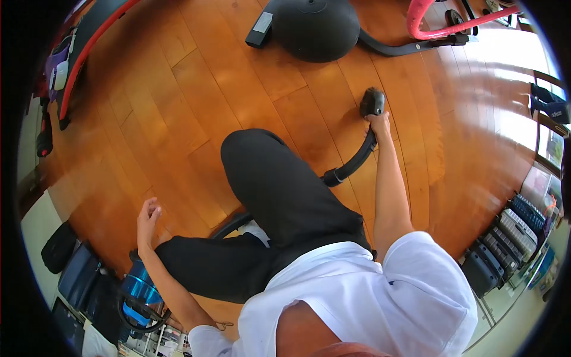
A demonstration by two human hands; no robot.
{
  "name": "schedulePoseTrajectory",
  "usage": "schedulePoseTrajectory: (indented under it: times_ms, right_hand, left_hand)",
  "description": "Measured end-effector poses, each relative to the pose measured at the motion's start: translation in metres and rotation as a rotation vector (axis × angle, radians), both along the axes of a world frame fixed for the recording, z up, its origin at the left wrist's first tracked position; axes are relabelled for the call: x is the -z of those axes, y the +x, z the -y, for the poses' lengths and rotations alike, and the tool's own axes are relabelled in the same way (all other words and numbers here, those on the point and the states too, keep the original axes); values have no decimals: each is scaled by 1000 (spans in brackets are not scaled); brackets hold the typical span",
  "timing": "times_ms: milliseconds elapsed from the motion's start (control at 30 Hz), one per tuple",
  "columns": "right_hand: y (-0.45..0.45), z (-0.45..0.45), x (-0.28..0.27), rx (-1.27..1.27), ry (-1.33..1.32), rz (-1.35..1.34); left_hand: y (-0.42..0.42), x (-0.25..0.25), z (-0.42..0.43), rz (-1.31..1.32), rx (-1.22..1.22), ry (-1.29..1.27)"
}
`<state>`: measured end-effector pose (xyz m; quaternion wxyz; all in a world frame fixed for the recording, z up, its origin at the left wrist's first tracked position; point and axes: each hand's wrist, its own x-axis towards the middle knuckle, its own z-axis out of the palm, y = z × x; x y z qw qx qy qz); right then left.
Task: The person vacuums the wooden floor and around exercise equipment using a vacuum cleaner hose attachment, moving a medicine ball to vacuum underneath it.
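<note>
My right hand [378, 123] is wrapped round the end of a black vacuum cleaner hose [358, 162], just behind a dark brush head [373, 102]. The brush is at or just above the wooden floor [238, 77]; contact cannot be made out. The hose runs back under my bent leg. My left hand [148, 215] hangs over the floor on the left, fingers loosely curled and apart, with nothing in it. Below it, beside my left forearm, stands the blue vacuum cleaner body [140, 288], partly hidden by the arm.
A large black exercise ball [315, 30] sits ahead, with a small black box [260, 30] beside it. A red-edged machine [83, 50] stands at upper left, a pink tubular frame [419, 21] at upper right. Several cases [505, 238] line the right side.
</note>
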<state>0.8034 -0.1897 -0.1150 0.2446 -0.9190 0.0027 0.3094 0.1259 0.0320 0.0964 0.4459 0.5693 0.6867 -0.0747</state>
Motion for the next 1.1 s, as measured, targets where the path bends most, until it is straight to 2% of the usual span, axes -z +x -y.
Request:
schedulePoseTrajectory:
  times_ms: [67, 133, 200, 267, 367, 400, 433, 567, 633, 733, 800, 867, 1033, 1100]
  right_hand:
    - [33, -20, 40, -170, -33, 240]
    - [67, -72, 16, -91, -37, -90]
    - [91, -95, 17, 4, 39, -262]
    - [100, -52, 44, -112, 56, -113]
    - [74, 17, 12, -117, 60, -32]
    - [66, 39, -7, -98, 85, -161]
    - [58, 48, -20, -47, -14, -162]
    - [63, 14, -16, -62, 56, -87]
    - [86, -21, 0, -66, 39, -174]
    - [77, -45, -23, -83, 41, -108]
    - [83, -10, 7, -191, 25, -10]
    - [56, 3, -27, -150, -32, -62]
    - [72, -44, -25, -177, 9, -82]
    - [108, -74, 1, -272, -43, -223]
  left_hand:
    - [-2, -5, 2, -77, 13, -41]
    - [1, -4, 0, -62, 6, -40]
    - [2, -3, 2, -46, -17, -37]
    - [2, -4, 1, -32, -41, -34]
    - [7, -15, 8, 7, -81, -29]
    - [1, -15, 13, 0, -69, -27]
    - [-9, -15, 17, -6, -56, -23]
    - [-26, -8, 30, -52, -86, -74]
    - [-30, -3, 29, -75, -96, -77]
    - [-42, 13, 19, -43, -103, -91]
    - [-45, 13, 10, -42, -97, -90]
    - [-36, 4, 6, -81, -81, -94]
    - [-20, -5, 2, -130, -54, -84]
    - [-15, -1, -1, -128, -43, -80]
